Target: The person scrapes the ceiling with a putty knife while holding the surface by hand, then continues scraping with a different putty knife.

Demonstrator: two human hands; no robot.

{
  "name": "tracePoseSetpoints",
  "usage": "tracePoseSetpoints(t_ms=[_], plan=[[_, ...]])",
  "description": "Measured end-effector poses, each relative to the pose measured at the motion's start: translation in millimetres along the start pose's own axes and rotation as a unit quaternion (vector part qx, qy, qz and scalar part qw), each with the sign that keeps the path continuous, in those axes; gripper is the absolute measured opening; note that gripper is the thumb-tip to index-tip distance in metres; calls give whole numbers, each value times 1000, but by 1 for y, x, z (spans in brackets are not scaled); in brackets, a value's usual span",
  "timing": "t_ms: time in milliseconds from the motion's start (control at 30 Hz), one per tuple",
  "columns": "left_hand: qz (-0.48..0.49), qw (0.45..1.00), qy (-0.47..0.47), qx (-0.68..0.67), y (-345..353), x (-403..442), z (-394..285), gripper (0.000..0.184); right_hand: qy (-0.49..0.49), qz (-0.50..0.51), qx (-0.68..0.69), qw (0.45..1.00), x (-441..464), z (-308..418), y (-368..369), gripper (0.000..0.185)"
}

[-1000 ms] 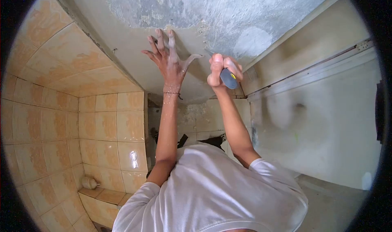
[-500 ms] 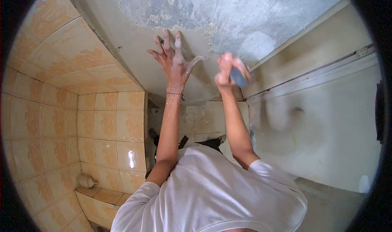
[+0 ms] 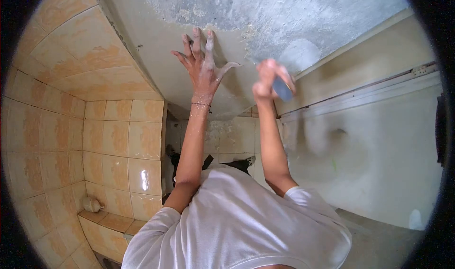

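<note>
My left hand (image 3: 204, 72) lies against the pale wall (image 3: 156, 56), fingers spread, with white dust on its fingers and wrist. It sits just below the edge of a rough grey patch (image 3: 227, 13) where the surface coat is gone. To its right, my right hand (image 3: 271, 79) is closed around a flat blue-grey tool (image 3: 283, 90), smeared by motion. Part of the tool sticks out below the fingers; its other end and exact kind cannot be made out. A whitish round spot (image 3: 301, 53) on the grey patch lies just above that hand.
Orange-and-cream tiles (image 3: 109, 136) cover the walls at left. A tiled ledge (image 3: 102, 219) there carries a small pale round object (image 3: 92, 204). On the right is a whitish panel (image 3: 360, 165) beside a frame strip (image 3: 360, 93). Tiled floor (image 3: 232, 134) shows below my arms.
The view has shifted slightly. My right hand has moved a little, still gripping the blue-grey tool. My left hand keeps its place on the wall.
</note>
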State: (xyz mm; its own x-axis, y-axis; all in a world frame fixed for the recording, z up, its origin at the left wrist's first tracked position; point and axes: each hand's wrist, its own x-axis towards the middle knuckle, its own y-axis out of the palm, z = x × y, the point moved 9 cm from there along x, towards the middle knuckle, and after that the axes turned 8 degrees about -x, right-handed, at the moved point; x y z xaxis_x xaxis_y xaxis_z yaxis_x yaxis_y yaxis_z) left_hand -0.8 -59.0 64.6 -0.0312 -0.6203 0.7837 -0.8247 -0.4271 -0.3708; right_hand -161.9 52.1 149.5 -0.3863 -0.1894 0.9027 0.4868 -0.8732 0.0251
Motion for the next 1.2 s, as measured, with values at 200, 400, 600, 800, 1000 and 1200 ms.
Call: tracePoseSetpoints(t_ms=[200,400,600,800,1000,1200], plan=[[-16,1000,-3,-22,-2,2,2,116,80,-13,197,977,-20,-20,-7,36],[-8,1000,-11,-11,-1,4,4,111,11,-22,149,989,-21,-7,-11,38],[-5,1000,-4,-28,-3,3,3,112,-7,7,104,995,-8,-1,-3,35],[-5,1000,2,-23,1,3,2,115,104,-28,161,981,-22,-34,-4,42],[15,1000,13,19,-7,6,-7,123,41,-68,183,980,-23,-30,3,40],[3,1000,27,-3,-11,6,-9,121,96,-71,303,946,-30,-47,0,26]])
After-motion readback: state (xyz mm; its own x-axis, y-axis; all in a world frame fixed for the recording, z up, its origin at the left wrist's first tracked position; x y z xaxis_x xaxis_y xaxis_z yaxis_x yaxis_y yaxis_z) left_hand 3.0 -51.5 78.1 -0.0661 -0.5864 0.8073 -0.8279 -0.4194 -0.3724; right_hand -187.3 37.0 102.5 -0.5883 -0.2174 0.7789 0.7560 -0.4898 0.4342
